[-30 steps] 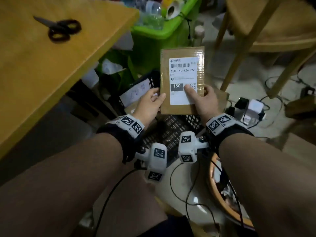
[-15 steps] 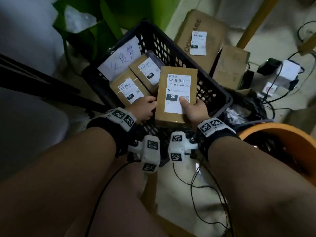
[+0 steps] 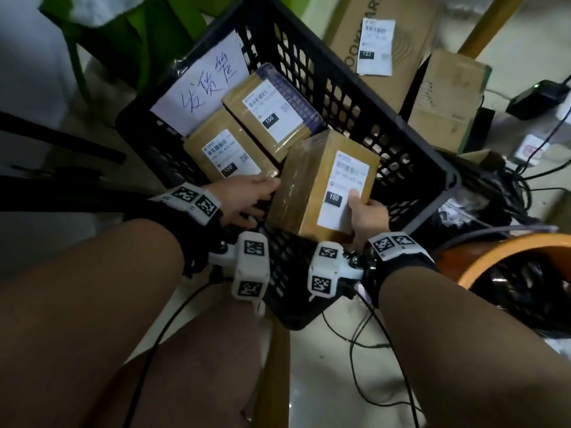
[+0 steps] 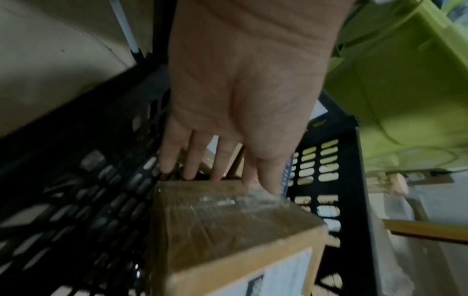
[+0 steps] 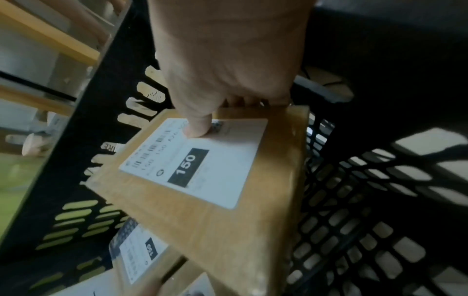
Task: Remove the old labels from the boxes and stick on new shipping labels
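A brown cardboard box (image 3: 304,193) with a white shipping label (image 3: 344,186) marked 150 hangs tilted inside a black plastic crate (image 3: 401,125). My right hand (image 3: 366,217) grips its near end, thumb on the label (image 5: 202,160), fingers underneath. My left hand (image 3: 247,197) is beside the box's left face, fingers straight; in the left wrist view the fingertips (image 4: 217,170) reach just past the box's (image 4: 228,226) far edge. Two more labelled boxes (image 3: 228,156) (image 3: 268,114) lie in the crate's left half.
A handwritten paper sign (image 3: 204,84) leans on the crate's far left wall. Larger cardboard boxes (image 3: 380,35) (image 3: 448,100) stand behind the crate. A green bin (image 4: 405,80) is at the back left, an orange basin (image 3: 506,273) at the right, cables (image 3: 525,180) on the floor.
The box has come down from in front of me into the crate and tipped to the right. My left hand has left its edge and opened beside it; the right still grips it.
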